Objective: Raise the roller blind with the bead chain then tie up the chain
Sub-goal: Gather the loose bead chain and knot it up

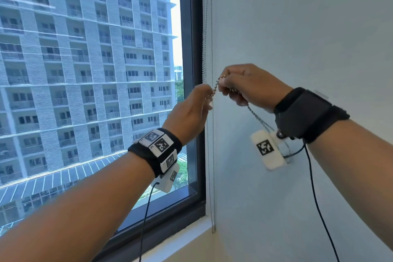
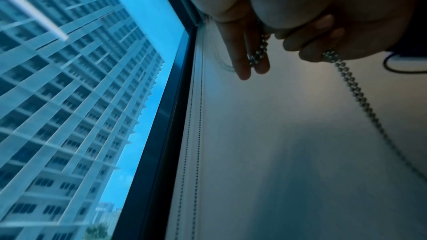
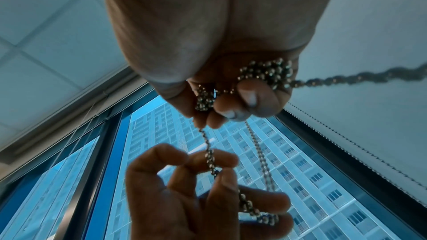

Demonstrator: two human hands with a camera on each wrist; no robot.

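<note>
A metal bead chain hangs down the right side of the window, by the wall. My left hand pinches a twisted stretch of it between thumb and fingers; in the right wrist view that left hand holds the doubled chain. My right hand grips a bunched length of chain, and one strand trails off below my right wrist. The left wrist view shows the chain between my left fingers. The blind itself is out of the head view; the glass is uncovered.
The dark window frame stands left of the chain and a pale wall right of it. Two straight chain runs drop to the sill. Black sensor cables hang from both wrists.
</note>
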